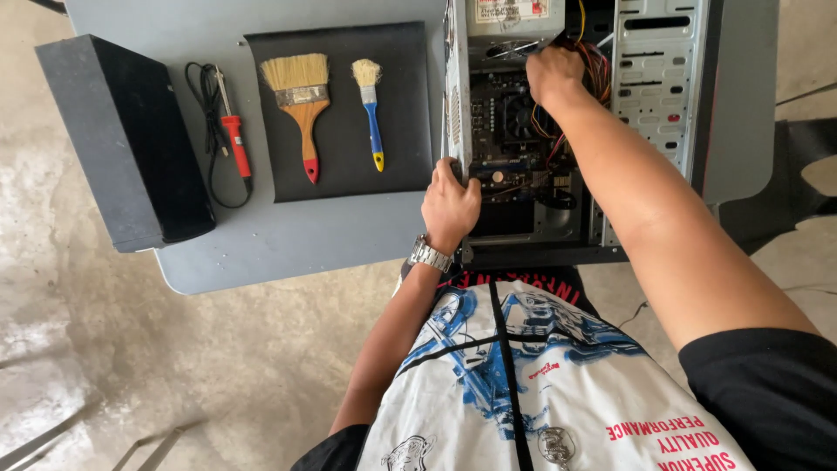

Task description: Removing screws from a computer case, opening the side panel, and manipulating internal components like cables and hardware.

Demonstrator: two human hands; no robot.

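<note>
Tools are laid out on the left half of a grey table (261, 253): a black box (122, 139) at the far left edge, then a red-handled soldering iron (234, 135) with its black cord looped beside it. On a black mat (340, 174) just right of these, a wide brush (301, 96) with a wooden, red-tipped handle is placed next to a narrow brush (371, 109) with a blue and yellow handle; neither is being touched.

Further right, an open computer case (558, 131) is laid on its side, its motherboard (510, 148) exposed. The left hand (449, 205) is clamped around the near edge of the case's left wall, fingers curled over the metal, so the case appears to be steadied. A metal watch (429, 254) is worn on that wrist. The right hand (554, 74) is reached deep into the upper interior, closed among a bundle of coloured wires (593, 74) below the power supply (510, 22); whether a connector is actually pinched cannot be told, since the fingertips are hidden.

The step in hand is judged to be work on the internal cabling, with the brushes not yet taken up. For the next move, a firm hold on one plug rather than its wires would be called for, with the case kept braced.
</note>
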